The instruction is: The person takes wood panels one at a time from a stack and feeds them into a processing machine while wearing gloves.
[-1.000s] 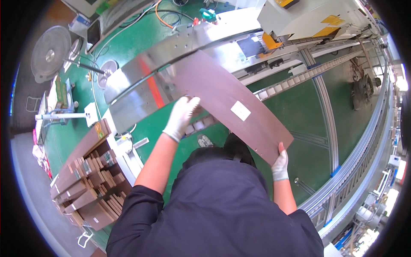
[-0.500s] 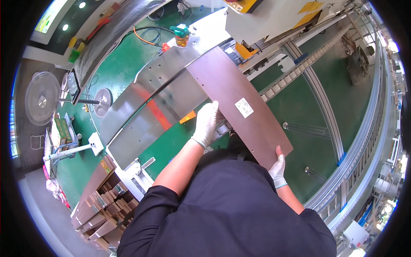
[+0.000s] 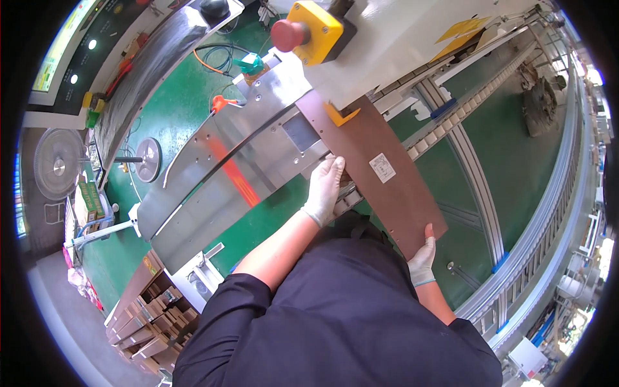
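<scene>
A long brown panel [image 3: 396,200] with small holes along its edge and a white label [image 3: 382,168] slants away from my body. My right hand [image 3: 423,261], in a white glove, grips its near right corner, thumb on top and fingers underneath. At the panel's left edge my gloved left hand [image 3: 324,190] is closed, its thumb against the edge; the fingertips are partly hidden. The far end rests over the metal machine table [image 3: 225,161], partly beneath a yellow-orange bracket [image 3: 342,115] and beside the white machine housing [image 3: 393,51].
A red stop button [image 3: 288,35] on a yellow box juts out above the housing. On the table's far side stand an orange-handled clamp [image 3: 222,103] and a green-topped fitting [image 3: 250,64]. A roller track [image 3: 445,132] runs right; stacked brown panels [image 3: 151,319] lie lower left.
The panel has moved farther under the yellow-orange bracket and slightly right in view. My left hand has shifted right along with it. The stop button now shows more fully as the view shifted.
</scene>
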Motion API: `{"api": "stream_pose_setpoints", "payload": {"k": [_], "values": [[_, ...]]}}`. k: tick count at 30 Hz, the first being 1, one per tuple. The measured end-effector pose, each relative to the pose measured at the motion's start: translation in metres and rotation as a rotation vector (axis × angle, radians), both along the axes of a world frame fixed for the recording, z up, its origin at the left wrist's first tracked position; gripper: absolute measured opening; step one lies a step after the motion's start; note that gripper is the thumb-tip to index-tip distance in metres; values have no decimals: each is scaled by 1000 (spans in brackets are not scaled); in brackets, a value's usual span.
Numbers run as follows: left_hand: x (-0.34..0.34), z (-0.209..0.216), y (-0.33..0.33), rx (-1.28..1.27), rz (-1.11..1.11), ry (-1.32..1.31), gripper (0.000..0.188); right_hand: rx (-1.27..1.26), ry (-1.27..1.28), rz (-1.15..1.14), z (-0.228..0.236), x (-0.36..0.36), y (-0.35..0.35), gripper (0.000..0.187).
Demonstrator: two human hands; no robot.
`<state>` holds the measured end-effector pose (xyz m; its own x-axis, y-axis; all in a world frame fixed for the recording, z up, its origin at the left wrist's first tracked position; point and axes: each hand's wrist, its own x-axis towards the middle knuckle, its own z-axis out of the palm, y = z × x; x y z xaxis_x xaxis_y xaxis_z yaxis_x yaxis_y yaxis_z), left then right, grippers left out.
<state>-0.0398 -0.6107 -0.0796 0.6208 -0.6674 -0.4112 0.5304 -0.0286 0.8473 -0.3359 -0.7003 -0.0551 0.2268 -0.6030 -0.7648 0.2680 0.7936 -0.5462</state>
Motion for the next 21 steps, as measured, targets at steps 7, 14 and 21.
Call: {"api": "stream_pose_setpoints", "payload": {"k": [7,14,21], "values": [[-4,18,-84,-116,13,193,42,-53,14,-123,8,4,-81,57],[-3,37,-136,65,-187,135,45,-179,-185,-250,-23,-28,-165,61],[-16,26,0,404,-491,-783,45,-330,-156,-240,-55,-13,-159,42]]}}
